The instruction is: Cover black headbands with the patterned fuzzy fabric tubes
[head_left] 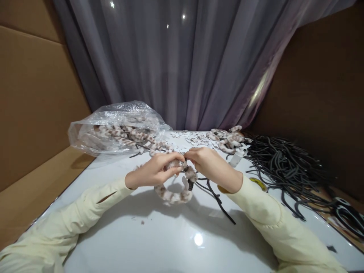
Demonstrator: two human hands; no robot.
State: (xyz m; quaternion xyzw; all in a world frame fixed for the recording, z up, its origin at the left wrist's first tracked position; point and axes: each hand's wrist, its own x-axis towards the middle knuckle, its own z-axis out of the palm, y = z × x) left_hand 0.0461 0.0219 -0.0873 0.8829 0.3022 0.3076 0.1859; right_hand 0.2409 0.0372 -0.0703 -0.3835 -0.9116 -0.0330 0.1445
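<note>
My left hand (155,170) and my right hand (209,163) meet over the middle of the white table (159,242). Both pinch the top of a curved headband (173,195) covered in spotted beige-and-brown fur, which loops down toward me below the hands. A bare black end of the band shows near my right hand. Pale yellow sleeves cover both forearms. Thin black bands (217,199) lie on the table just under my right wrist.
A clear plastic bag (116,129) holding several furry spotted strips lies at the back left. More furry pieces (227,138) and a small white bottle (237,157) sit at the back right. A heap of black bands (287,167) fills the right side, scissors (348,216) beyond. Cardboard walls and a grey curtain surround the table.
</note>
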